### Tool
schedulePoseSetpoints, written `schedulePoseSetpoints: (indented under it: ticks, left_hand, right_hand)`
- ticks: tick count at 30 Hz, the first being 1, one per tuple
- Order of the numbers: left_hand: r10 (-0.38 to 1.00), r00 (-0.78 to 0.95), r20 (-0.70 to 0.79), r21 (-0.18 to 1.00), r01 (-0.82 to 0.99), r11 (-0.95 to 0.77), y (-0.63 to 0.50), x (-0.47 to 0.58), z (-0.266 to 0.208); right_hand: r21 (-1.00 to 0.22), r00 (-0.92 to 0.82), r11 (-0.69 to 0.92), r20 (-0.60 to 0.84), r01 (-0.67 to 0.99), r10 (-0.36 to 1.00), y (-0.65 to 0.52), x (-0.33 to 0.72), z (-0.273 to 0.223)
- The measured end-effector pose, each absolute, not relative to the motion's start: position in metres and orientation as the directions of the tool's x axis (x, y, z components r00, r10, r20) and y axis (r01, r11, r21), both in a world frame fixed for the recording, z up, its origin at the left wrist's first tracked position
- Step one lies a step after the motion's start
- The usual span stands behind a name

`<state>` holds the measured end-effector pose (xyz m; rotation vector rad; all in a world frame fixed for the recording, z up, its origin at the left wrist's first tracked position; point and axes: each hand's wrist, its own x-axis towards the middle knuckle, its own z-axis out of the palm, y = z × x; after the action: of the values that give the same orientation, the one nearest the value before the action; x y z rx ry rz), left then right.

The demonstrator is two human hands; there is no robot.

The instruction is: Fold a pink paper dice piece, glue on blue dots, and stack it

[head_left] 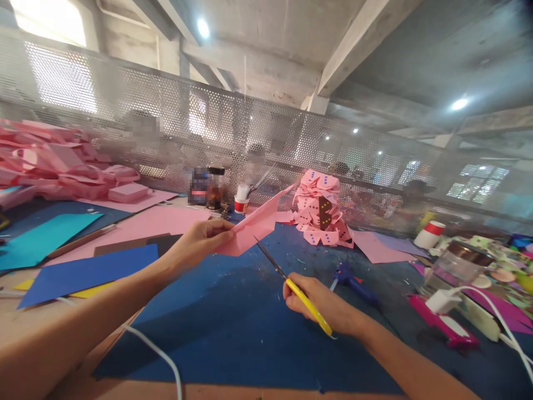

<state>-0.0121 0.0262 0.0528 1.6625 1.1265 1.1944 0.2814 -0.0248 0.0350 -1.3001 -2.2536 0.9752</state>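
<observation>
My left hand (210, 236) pinches a folded piece of pink paper (255, 225) and holds it above the blue work mat (200, 344). Wrapped round a pair of scissors (306, 303) with yellow handles is my right hand (310, 294). The dark blades point up and left, their tip close to the paper's lower edge; whether they touch it I cannot tell. Behind the paper, a stack of folded pink paper pieces (316, 208) with blue, yellow and dark dots stands on the mat. A blue glue gun (353, 283) lies right of my right hand.
Pink paper pieces (62, 161) are heaped at the left, with blue (95, 272) and teal sheets (50, 236) nearer. A glass jar (452, 269), a pink power strip (443, 322) and cables are at the right. A perforated metal screen (270, 133) stands behind; people are blurred beyond it.
</observation>
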Motion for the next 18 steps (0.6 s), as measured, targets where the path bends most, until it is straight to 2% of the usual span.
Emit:
schedulePoseSetpoints:
  ticks: [18]
  left_hand:
    - [0.930,0.258,0.260,0.911,0.252,-0.325,0.0232,-0.0044,0.0436]
  right_hand:
    - [-0.746,-0.502,0.305,-0.045,0.592,0.864,-0.0267,0.2795,0.0293]
